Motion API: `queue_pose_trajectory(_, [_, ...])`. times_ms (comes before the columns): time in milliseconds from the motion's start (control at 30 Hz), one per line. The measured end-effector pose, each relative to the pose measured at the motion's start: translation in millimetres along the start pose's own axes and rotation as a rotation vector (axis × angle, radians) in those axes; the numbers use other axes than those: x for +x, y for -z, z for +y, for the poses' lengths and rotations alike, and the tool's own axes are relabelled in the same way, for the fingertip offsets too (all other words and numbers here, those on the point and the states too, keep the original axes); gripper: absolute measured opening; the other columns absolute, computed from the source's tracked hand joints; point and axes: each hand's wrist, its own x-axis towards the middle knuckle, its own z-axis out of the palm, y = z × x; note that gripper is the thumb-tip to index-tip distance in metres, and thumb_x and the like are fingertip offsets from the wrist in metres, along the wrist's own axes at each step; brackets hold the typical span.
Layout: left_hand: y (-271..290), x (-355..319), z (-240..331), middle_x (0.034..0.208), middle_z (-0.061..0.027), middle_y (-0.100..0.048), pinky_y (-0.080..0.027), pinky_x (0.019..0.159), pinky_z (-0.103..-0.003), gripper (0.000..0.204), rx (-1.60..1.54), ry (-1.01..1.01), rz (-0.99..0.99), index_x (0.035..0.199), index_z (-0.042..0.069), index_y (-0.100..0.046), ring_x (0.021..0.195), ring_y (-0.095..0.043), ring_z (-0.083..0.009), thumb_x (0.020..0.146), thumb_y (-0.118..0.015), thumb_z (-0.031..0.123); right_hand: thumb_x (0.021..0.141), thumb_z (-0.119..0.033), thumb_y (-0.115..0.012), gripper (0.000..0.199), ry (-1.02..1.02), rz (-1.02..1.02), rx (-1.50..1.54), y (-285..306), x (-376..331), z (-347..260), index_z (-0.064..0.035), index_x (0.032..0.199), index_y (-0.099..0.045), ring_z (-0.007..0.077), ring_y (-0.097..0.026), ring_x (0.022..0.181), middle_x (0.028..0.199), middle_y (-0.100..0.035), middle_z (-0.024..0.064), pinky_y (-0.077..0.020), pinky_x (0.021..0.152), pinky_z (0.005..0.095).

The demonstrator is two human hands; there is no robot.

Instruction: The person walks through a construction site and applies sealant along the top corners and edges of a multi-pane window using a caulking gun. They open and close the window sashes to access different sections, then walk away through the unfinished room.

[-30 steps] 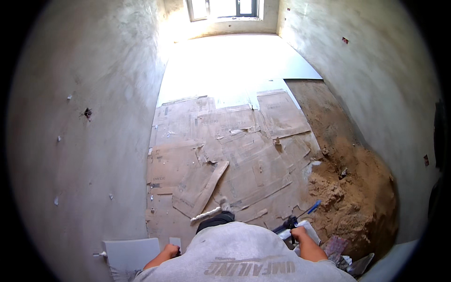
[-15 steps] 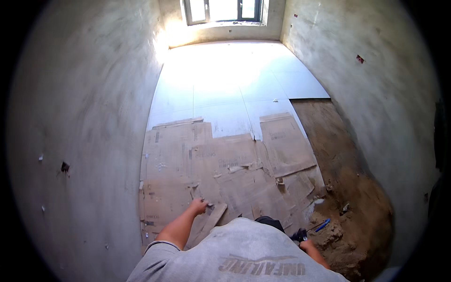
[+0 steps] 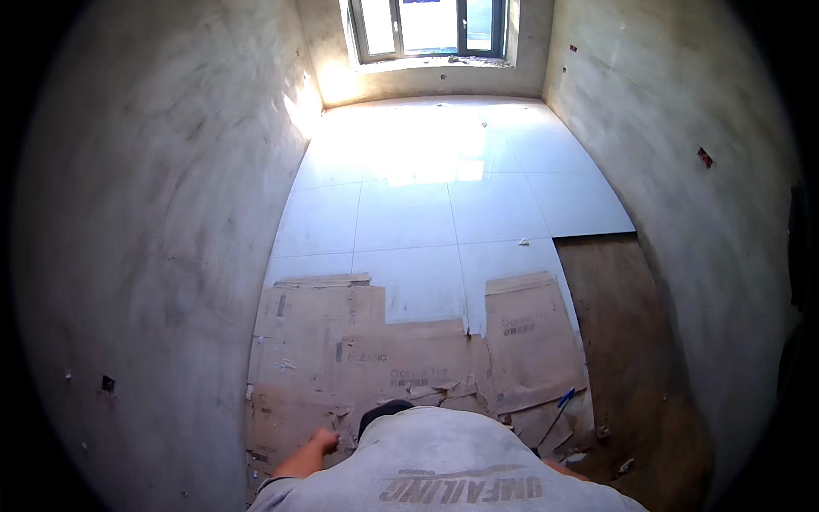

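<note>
My left hand (image 3: 324, 440) is low over the brown cardboard sheets (image 3: 299, 341), close to a torn, creased edge. Its fingers look curled together, and what they hold, if anything, is too small to make out. Of my right arm only a strip of forearm (image 3: 563, 468) shows beside my grey shirt (image 3: 469, 452), which hides the hand. From there a long thin tool with a blue end (image 3: 565, 398) slants up over the cardboard's right side; its dark shaft leads back toward the hidden hand.
Glossy white tiles (image 3: 401, 213) run to the window (image 3: 426, 30). A brown strip of bare ground (image 3: 623, 316) lies lower along the right wall (image 3: 674, 111). A plastered wall (image 3: 171, 213) borders the left. A small pale scrap (image 3: 524, 242) lies on the tiles.
My view has tilted up, showing more tile and window. My left hand has shifted left over the cardboard. The blue-ended tool has swung upright, from above the bare ground to over the cardboard.
</note>
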Motion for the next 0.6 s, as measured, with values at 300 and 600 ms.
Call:
queue_pose_trajectory(300, [130, 117, 15, 0.121, -0.0151, -0.073, -0.057, 0.090, -0.049, 0.035, 0.107, 0.014, -0.226, 0.120, 0.019, -0.074, 0.110, -0.071, -0.0351, 0.091, -0.063, 0.034, 0.083, -0.024, -0.077, 0.035, -0.082, 0.266, 0.247, 286, 149, -109, 0.0019, 0.106, -0.070, 0.0389, -0.071, 0.089, 0.096, -0.073, 0.0231, -0.0549, 0.075, 0.0515])
queue_pose_trajectory(600, [640, 320, 277, 0.079, -0.0191, -0.073, -0.059, 0.068, -0.044, 0.029, -0.680, -0.044, 0.298, 0.089, 0.001, -0.075, 0.071, -0.073, -0.0300, 0.089, -0.061, 0.027, 0.079, -0.018, -0.086, 0.037, -0.487, 0.401, 1.029, 570, 109, -216, 0.0057, 0.102, -0.069, 0.0387, -0.071, 0.069, 0.086, -0.071, 0.0211, -0.0534, 0.060, 0.0518])
